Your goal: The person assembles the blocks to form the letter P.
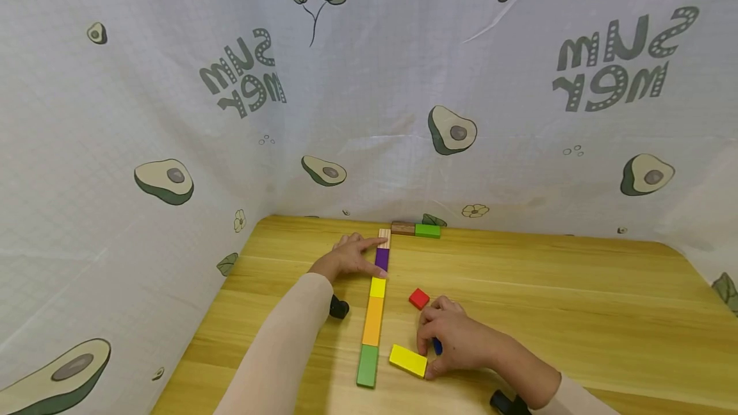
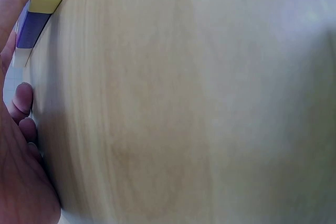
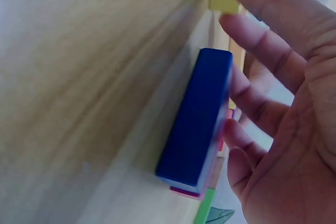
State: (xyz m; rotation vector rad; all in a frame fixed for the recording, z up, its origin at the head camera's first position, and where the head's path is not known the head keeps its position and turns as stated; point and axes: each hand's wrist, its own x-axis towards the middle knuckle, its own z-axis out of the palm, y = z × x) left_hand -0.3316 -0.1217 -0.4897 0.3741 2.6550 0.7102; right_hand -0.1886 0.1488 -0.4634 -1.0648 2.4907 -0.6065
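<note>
My left hand (image 1: 352, 256) reaches over a lengthwise row of blocks. Its index fingertip touches the far pale wood block (image 1: 384, 235), and its thumb lies where the purple block (image 1: 382, 259) meets a small yellow block (image 1: 377, 287). Nearer in the same row come an orange block (image 1: 373, 321) and a green block (image 1: 367, 366). To the right, my right hand (image 1: 458, 340) pinches the end of a loose yellow block (image 1: 408, 361) between thumb and index finger. Under that palm stands a blue block (image 3: 197, 119), with a pink block (image 3: 184, 191) behind it, mostly hidden.
A red block (image 1: 419, 298) lies just beyond my right hand. At the table's back edge, a brown block (image 1: 403, 228) and a bright green block (image 1: 428, 231) sit end to end. White printed cloth (image 1: 380, 82) hangs behind and left of the wooden table (image 1: 553, 287).
</note>
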